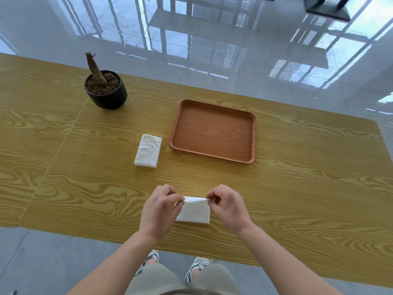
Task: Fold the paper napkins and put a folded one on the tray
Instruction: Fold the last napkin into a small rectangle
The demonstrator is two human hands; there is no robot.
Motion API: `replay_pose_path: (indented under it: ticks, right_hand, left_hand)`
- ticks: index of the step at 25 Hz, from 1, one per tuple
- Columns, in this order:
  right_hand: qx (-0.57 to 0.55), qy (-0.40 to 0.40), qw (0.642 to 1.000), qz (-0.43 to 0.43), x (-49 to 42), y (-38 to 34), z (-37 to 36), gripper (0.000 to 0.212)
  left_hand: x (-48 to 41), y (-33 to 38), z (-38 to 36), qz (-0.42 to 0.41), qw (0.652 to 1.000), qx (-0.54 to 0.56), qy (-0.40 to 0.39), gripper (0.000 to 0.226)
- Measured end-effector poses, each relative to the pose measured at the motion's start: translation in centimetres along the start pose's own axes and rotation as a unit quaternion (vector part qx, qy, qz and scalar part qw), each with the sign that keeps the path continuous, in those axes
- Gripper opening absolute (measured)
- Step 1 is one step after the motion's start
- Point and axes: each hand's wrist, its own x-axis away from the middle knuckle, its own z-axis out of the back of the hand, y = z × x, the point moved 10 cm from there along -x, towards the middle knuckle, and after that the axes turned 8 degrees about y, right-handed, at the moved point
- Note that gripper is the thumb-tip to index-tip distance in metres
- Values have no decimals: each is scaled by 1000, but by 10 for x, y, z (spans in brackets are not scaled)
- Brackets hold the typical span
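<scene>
A white paper napkin (194, 211) lies folded near the table's front edge, directly in front of me. My left hand (160, 209) pinches its upper left corner and my right hand (228, 206) pinches its upper right corner, lifting the top edge a little. A stack of white napkins (148, 150) rests farther back, left of centre. To its right sits a brown wooden tray (212, 130) with nothing in it.
A black pot (106, 92) with soil and a bare stump stands at the back left of the yellow wood-grain table (297, 188). Glossy tiled floor lies beyond the table's far edge. A dark table base (327, 8) stands at the top right.
</scene>
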Motion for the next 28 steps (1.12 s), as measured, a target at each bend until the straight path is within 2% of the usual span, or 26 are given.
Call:
replay_pose_path:
  ticks: [7,10,14,16,18,20,22,28]
  right_hand:
    - [28,-33,999,22,17,5,-19,18]
    - [40,-46,998,31,21,8,-26,16]
    - [79,-100,990,59,30,7,-40,15]
    - [101,-57,989,91,33,2,-34,20]
    - [143,-15,980,136,37,-6,-32,38]
    - [205,-48,965,158,44,-3,-50,58]
    - [254,-92,949,160,53,8,-69,67]
    - [311,-121,928,166,61,30,-78,78]
  left_hand:
    - [14,12,-3,-86,996,-30,-6,16]
    - [16,12,-8,-92,995,-44,-11,16]
    - [29,9,-18,-117,988,-86,-53,14]
    - [32,7,-20,-109,989,-88,-50,18]
    - [36,10,-31,-113,986,-112,-52,32]
    - [44,12,-50,-129,976,-152,-92,57]
    - [56,6,-66,-140,962,-191,-136,74]
    - [70,-9,-78,-147,944,-226,-191,89]
